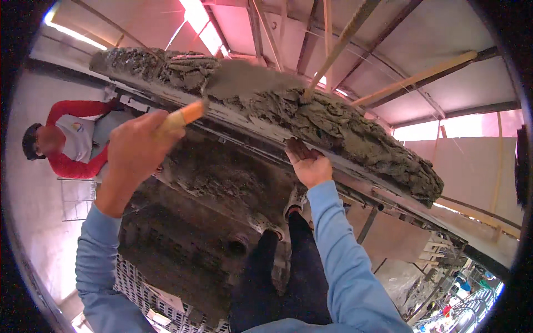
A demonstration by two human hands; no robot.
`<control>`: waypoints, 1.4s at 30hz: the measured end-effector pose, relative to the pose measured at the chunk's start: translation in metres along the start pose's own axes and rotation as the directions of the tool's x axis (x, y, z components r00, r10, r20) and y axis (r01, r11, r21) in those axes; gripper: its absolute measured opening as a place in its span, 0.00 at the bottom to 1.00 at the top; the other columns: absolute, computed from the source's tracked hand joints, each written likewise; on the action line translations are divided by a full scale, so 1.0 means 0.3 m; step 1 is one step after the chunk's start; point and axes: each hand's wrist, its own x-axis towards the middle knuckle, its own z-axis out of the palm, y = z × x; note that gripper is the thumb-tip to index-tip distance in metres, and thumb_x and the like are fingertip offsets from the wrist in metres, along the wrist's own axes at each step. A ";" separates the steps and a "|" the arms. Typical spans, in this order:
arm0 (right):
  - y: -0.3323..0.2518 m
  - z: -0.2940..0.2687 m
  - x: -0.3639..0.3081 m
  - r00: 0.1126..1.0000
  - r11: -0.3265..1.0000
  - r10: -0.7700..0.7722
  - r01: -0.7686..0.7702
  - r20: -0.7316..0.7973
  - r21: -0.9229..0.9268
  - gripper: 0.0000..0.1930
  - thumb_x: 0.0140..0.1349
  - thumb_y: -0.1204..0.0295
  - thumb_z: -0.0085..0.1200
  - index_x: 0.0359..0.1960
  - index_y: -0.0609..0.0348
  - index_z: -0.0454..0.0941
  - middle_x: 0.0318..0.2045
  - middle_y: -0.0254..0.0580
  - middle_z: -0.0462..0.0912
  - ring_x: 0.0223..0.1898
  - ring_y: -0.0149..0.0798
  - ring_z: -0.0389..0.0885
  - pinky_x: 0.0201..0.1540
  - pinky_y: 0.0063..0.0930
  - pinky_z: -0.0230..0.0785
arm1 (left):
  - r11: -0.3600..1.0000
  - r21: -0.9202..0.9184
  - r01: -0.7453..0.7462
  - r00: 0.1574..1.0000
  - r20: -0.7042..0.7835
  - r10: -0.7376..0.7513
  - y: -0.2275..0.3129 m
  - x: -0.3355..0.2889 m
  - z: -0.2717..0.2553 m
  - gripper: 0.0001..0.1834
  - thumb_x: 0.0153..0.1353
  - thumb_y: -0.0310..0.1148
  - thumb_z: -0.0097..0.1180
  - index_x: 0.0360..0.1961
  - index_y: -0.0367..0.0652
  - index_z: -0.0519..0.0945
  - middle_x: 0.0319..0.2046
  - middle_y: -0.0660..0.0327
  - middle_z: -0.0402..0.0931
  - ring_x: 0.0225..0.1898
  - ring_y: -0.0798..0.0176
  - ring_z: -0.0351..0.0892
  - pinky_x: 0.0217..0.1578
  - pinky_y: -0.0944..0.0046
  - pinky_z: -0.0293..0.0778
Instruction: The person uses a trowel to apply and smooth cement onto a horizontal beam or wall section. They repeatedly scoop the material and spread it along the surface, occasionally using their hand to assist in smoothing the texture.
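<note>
My left hand [139, 147] is raised and wrapped round a hand tool with a yellow-and-orange handle [191, 112]. Its far end merges with a smooth, blurred grey area, so I cannot make out the tool's head. Beyond it, a long heap of wet grey mud-like material [344, 125] lies along a raised ledge [239, 115]. My right hand [308, 162] is palm up at the front edge of that ledge, with its fingers stretched out and smeared dark. Nothing shows in that palm.
A person in red sleeves [72, 136] stands at the far left, hands near the ledge. Below are dark, mud-covered ground [222, 175] and my shoes. Blocks with rows of holes [144, 286] stand at lower left. Wooden poles [344, 41] rise behind the heap; clutter [461, 294] lies at lower right.
</note>
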 end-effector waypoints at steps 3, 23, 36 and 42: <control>0.042 0.015 -0.002 1.000 1.000 0.012 -0.012 -0.002 -0.001 0.23 0.76 0.65 0.30 0.62 0.68 0.67 0.62 0.60 0.73 0.66 0.60 0.69 0.72 0.64 0.56 | 0.991 0.120 -0.056 0.998 0.040 0.052 -0.026 0.013 -0.022 0.21 0.57 0.49 0.67 0.44 0.45 0.82 0.32 0.55 0.83 0.32 0.44 0.84 0.34 0.47 0.77; 0.068 0.031 -0.090 0.967 0.971 0.234 -0.226 -0.105 0.078 0.22 0.74 0.62 0.35 0.56 0.71 0.69 0.61 0.63 0.73 0.66 0.65 0.70 0.69 0.63 0.62 | 0.932 0.347 -0.101 0.994 0.078 0.079 0.003 0.384 -0.085 0.17 0.61 0.43 0.62 0.45 0.44 0.81 0.38 0.54 0.83 0.41 0.46 0.84 0.41 0.48 0.78; 0.002 -0.002 -0.087 0.931 0.942 0.328 -0.308 -0.163 0.135 0.26 0.73 0.67 0.29 0.64 0.75 0.62 0.67 0.64 0.67 0.70 0.62 0.64 0.75 0.58 0.55 | 0.833 0.314 -0.456 0.888 0.092 0.451 0.103 0.543 -0.182 0.18 0.56 0.40 0.63 0.44 0.43 0.80 0.33 0.55 0.78 0.39 0.48 0.81 0.43 0.46 0.77; 0.032 0.038 -0.058 0.934 0.945 0.324 -0.315 -0.150 0.083 0.26 0.72 0.68 0.31 0.64 0.77 0.62 0.66 0.66 0.68 0.70 0.64 0.64 0.74 0.60 0.55 | 0.801 0.435 -0.411 0.911 0.217 0.350 0.053 0.462 -0.216 0.25 0.55 0.43 0.67 0.51 0.41 0.81 0.33 0.55 0.79 0.35 0.47 0.80 0.38 0.49 0.78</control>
